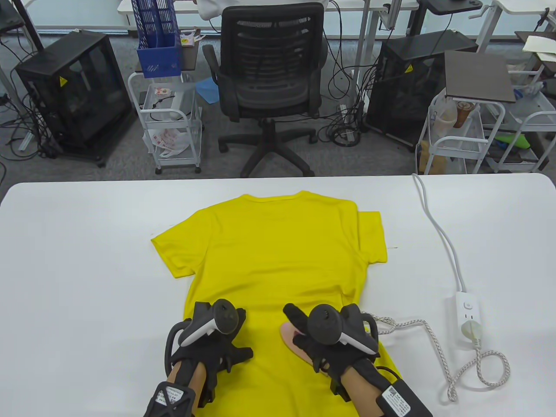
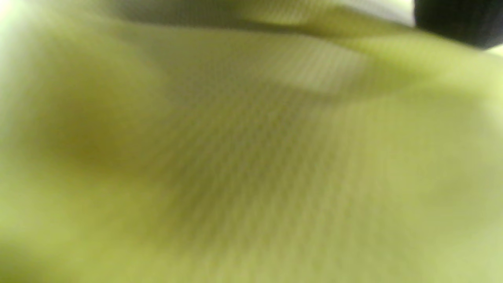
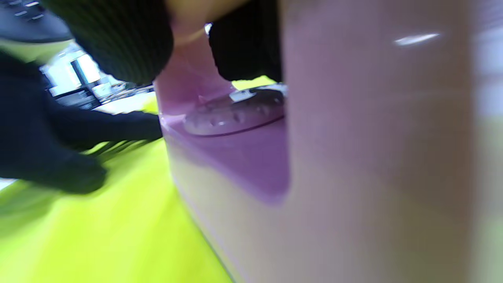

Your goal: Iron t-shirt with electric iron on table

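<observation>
A yellow t-shirt [image 1: 269,252] lies flat on the white table [image 1: 78,260], collar at the far side. My left hand [image 1: 217,347] rests on the shirt's lower left part; how its fingers lie is hidden under the tracker. In the left wrist view only blurred yellow fabric [image 2: 251,157] fills the frame. My right hand [image 1: 323,343] grips the handle of a pink iron [image 1: 291,336], which sits on the shirt's lower middle. The right wrist view shows the iron's pink body [image 3: 353,157] up close, gloved fingers [image 3: 118,39] curled round its handle, and my left hand [image 3: 59,149] on the shirt [image 3: 98,236].
The iron's braided cord [image 1: 438,347] runs right to a white power strip [image 1: 467,317], whose cable [image 1: 438,230] leads off the table's far edge. Beyond the table stand a black office chair [image 1: 269,87], white trolleys [image 1: 173,126] and black cabinets [image 1: 74,91].
</observation>
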The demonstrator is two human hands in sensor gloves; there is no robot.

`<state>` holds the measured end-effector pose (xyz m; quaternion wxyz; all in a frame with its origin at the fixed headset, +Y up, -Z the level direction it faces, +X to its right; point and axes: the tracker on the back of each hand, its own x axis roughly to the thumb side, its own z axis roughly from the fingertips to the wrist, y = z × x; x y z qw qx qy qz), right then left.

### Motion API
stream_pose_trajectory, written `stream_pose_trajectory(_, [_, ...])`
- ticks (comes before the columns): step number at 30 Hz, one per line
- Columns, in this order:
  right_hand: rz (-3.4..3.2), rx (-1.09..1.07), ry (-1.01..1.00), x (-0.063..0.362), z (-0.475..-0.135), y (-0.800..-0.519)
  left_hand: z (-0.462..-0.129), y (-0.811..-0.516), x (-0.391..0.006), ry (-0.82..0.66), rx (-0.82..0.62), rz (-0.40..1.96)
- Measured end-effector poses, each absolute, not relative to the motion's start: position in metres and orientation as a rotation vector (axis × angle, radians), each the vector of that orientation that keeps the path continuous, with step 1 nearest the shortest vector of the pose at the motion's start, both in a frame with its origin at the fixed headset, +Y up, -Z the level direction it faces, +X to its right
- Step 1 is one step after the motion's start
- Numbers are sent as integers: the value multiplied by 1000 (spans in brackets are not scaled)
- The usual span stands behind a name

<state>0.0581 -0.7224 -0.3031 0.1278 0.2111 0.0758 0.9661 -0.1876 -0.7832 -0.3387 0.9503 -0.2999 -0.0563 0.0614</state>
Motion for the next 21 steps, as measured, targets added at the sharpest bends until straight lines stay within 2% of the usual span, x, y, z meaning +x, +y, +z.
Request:
stream_pose_trajectory(4, [2884, 585, 131, 62, -306, -722, -339, -783, -188, -115, -610, 126])
stream_pose_trajectory(7, [2971, 385, 28, 92, -320, -723, -339, -783, -188, -117, -610, 125])
stream_pose_trajectory(10, [2966, 88, 9, 134, -332, -725, -339, -783, -188, -118, -610, 123])
stream_pose_trajectory(13, [2925, -37, -3, 158, -333, -725, -339, -783, -188, -118, -610, 123])
stream_pose_trajectory(16, [2907, 41, 60, 148, -331, -724, -339, -783, -188, -118, -610, 122])
stream_pose_trajectory(21, [2842, 368, 158, 93, -317, -723, -339, -783, -188, -116, -611, 125])
